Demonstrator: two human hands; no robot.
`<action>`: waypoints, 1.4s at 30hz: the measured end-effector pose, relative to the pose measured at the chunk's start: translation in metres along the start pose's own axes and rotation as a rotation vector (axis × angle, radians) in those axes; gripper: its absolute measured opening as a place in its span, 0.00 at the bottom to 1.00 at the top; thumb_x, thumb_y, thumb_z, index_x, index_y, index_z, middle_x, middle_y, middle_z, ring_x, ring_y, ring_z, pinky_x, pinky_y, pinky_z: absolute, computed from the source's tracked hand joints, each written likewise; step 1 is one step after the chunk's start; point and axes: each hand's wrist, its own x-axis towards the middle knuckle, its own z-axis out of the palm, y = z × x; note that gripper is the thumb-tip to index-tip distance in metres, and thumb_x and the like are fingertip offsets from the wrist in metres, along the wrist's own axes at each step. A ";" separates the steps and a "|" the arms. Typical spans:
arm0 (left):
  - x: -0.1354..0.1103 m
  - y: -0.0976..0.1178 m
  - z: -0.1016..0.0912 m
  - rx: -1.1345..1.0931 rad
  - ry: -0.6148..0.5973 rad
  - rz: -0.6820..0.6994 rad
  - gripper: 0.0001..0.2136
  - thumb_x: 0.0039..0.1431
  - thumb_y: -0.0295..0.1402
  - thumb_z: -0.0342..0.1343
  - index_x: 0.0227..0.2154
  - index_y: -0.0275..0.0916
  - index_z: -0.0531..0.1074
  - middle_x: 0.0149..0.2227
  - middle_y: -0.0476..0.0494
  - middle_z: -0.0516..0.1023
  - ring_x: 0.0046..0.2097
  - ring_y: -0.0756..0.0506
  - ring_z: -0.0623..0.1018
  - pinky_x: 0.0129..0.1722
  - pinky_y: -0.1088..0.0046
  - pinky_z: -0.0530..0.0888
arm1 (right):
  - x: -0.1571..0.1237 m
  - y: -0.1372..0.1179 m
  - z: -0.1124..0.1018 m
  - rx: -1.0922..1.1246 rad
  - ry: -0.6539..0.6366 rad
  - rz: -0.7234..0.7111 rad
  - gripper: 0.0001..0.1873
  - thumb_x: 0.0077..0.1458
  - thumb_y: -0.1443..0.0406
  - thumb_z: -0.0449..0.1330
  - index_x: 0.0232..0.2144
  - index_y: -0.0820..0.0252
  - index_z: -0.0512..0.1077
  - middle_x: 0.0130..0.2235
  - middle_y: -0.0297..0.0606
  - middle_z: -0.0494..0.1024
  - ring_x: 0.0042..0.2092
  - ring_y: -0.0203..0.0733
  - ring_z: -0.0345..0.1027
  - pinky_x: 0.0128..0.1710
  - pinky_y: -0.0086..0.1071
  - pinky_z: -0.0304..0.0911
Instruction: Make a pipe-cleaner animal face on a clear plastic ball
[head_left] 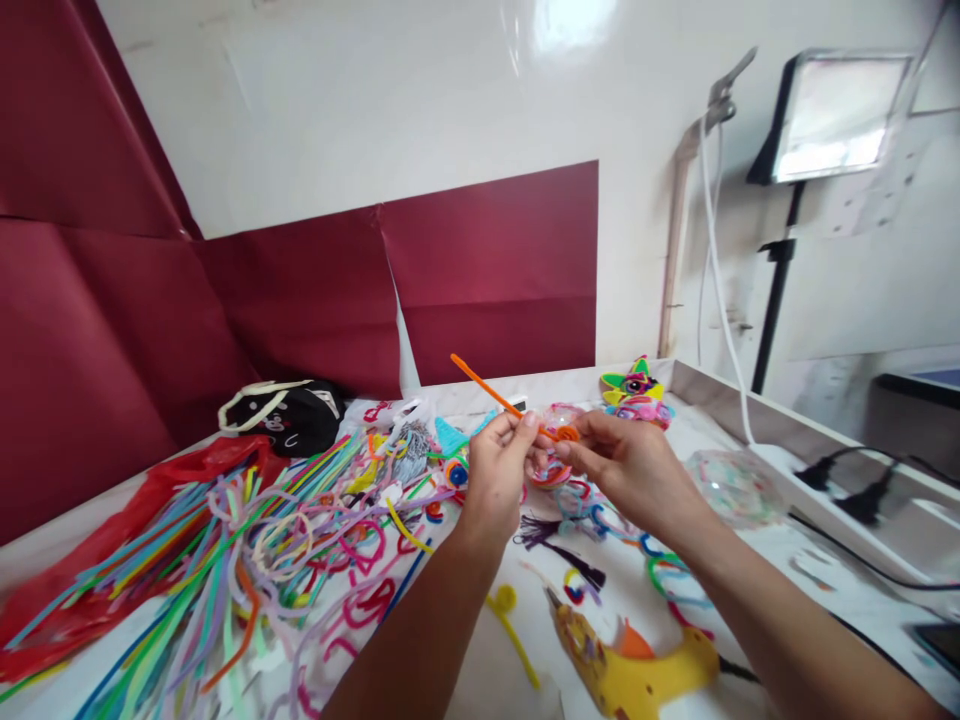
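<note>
Holds the orange pipe cleaner above the worktop, pinched beside its coil in fingers of the left hand and at the coil in those of the right hand, slanting up leftward to a free tip.

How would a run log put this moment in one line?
left hand: holding orange pipe cleaner | right hand: fingers at its coiled end | yellow glue gun: lying on table
</note>
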 end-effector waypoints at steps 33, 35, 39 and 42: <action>-0.005 0.000 -0.004 0.596 0.038 0.287 0.15 0.59 0.40 0.52 0.20 0.38 0.66 0.19 0.53 0.65 0.24 0.52 0.65 0.26 0.75 0.60 | 0.001 0.002 0.001 -0.121 -0.054 0.030 0.14 0.54 0.61 0.55 0.19 0.58 0.67 0.19 0.32 0.70 0.22 0.35 0.59 0.23 0.29 0.50; -0.007 0.000 -0.003 0.630 0.024 0.307 0.15 0.60 0.40 0.51 0.20 0.39 0.65 0.19 0.54 0.64 0.24 0.52 0.64 0.26 0.75 0.59 | 0.000 0.000 -0.001 -0.170 -0.065 0.019 0.13 0.54 0.62 0.55 0.19 0.58 0.67 0.19 0.33 0.71 0.23 0.36 0.61 0.24 0.29 0.50; -0.009 -0.003 -0.003 0.719 0.013 0.350 0.15 0.60 0.38 0.51 0.19 0.38 0.64 0.19 0.54 0.63 0.24 0.52 0.63 0.27 0.75 0.58 | 0.000 -0.003 -0.003 -0.292 -0.079 -0.002 0.13 0.54 0.65 0.55 0.18 0.58 0.66 0.19 0.33 0.72 0.23 0.37 0.62 0.24 0.30 0.49; -0.009 -0.005 -0.003 0.762 -0.018 0.381 0.14 0.61 0.37 0.51 0.20 0.38 0.65 0.21 0.53 0.65 0.26 0.52 0.64 0.27 0.76 0.59 | 0.000 -0.004 -0.005 -0.374 -0.107 0.001 0.11 0.54 0.67 0.54 0.20 0.59 0.68 0.21 0.36 0.74 0.23 0.37 0.64 0.25 0.30 0.50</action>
